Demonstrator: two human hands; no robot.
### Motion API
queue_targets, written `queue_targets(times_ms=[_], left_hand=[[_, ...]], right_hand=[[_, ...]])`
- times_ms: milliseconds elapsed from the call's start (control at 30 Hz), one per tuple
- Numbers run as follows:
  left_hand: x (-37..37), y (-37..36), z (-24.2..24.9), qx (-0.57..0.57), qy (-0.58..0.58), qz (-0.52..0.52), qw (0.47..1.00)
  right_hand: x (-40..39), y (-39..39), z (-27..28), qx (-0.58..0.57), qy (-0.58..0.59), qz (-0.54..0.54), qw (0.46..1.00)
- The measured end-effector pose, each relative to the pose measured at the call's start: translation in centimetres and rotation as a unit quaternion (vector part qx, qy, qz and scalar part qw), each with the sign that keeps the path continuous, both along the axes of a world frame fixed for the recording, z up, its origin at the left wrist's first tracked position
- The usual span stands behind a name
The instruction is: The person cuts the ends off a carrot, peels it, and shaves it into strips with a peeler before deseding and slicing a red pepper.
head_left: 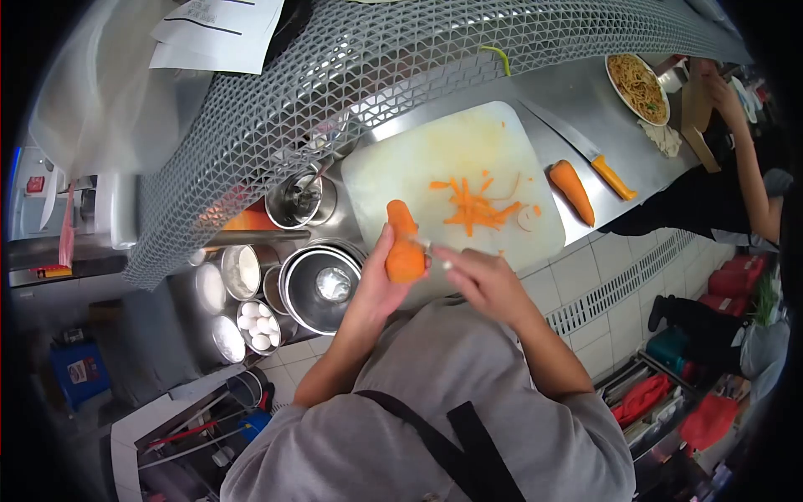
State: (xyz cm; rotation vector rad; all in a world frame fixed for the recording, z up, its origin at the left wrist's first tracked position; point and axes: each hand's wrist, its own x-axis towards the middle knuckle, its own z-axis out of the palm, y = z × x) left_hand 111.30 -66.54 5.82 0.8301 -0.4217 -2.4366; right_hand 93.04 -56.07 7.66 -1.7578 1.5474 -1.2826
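My left hand (374, 280) grips a thick orange carrot (403, 243) above the near edge of a white cutting board (435, 159). My right hand (481, 280) holds a small peeler (428, 247) whose metal end touches the carrot's side. A pile of orange carrot peelings (475, 205) lies in the middle of the board. A second carrot (573, 191) rests on the steel counter just right of the board, beside a large knife with an orange handle (585, 151).
Steel pots and bowls (322, 280), one holding white eggs (259, 325), stand left of the board. A plate of noodles (637, 84) sits at the far right, where another person's arm (744, 159) reaches. A mesh shelf (335, 84) with papers runs behind.
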Motion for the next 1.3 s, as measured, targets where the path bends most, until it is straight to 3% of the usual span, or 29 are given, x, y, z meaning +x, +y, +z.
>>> queue_targets(times_ms=[67,200,267,333,433,467,533,567,633,667,767,833,867,933,1067,1167,1300], left_hand=[[-0.9,-0.4,0.2,0.053,0.018,-0.005,0.998],[-1.8,-0.1,1.3,0.035,0.052,-0.062,0.996],[-2.4,0.5,2.0,0.066,-0.014,-0.029,0.997],[-2.1,0.5,1.6,0.056,-0.01,-0.041,0.998],[-1.5,1.1,2.1,0.03,-0.032,-0.084,0.995],[-1.3,1.4,2.5,0.013,-0.057,-0.118,0.991],[-1.2,2.5,3.4,-0.012,-0.035,-0.139,0.99],[-1.0,2.8,3.7,-0.034,-0.009,-0.162,0.986],[-1.2,2.0,3.9,-0.019,-0.008,-0.117,0.993],[-1.0,1.7,3.9,0.001,-0.01,-0.067,0.998],[0.2,0.3,2.5,-0.022,0.005,-0.054,0.998],[0.3,0.2,1.8,-0.017,-0.016,-0.041,0.999],[0.0,0.3,1.5,-0.012,-0.031,-0.031,0.999],[-0.8,0.5,1.7,-0.011,-0.023,-0.034,0.999],[-1.5,0.7,1.6,0.021,0.001,-0.043,0.999],[-1.9,1.0,2.6,0.048,-0.027,-0.044,0.997],[-1.2,2.4,3.5,-0.018,-0.03,-0.107,0.994]], right_hand=[[0.3,1.4,2.1,0.019,0.043,0.021,0.999],[0.0,2.3,3.2,0.052,0.132,0.025,0.99],[0.0,2.7,3.4,0.059,0.128,0.016,0.99],[-0.1,2.5,3.3,0.063,0.125,0.011,0.99],[-1.1,0.7,1.6,0.061,0.044,-0.017,0.997],[-1.9,-0.9,-0.5,0.029,0.003,-0.042,0.999],[-4.4,-3.3,-7.4,0.11,0.039,-0.01,0.993],[-3.9,-3.0,-7.7,0.11,0.034,-0.014,0.993],[-4.1,-3.6,-6.9,0.265,-0.163,-0.072,0.948],[-3.9,-3.3,-6.3,0.264,-0.158,-0.062,0.949],[-1.5,-0.6,-1.8,0.235,-0.215,-0.108,0.942],[-0.6,0.8,-0.4,0.04,-0.04,-0.053,0.997],[-0.3,1.6,1.0,0.043,-0.04,-0.057,0.997],[0.4,2.4,3.4,0.041,0.095,0.023,0.994],[0.2,2.6,3.6,0.051,0.142,0.015,0.988],[0.0,2.1,2.7,0.061,0.096,0.003,0.994],[-3.0,-2.2,-3.6,0.071,0.062,-0.049,0.994]])
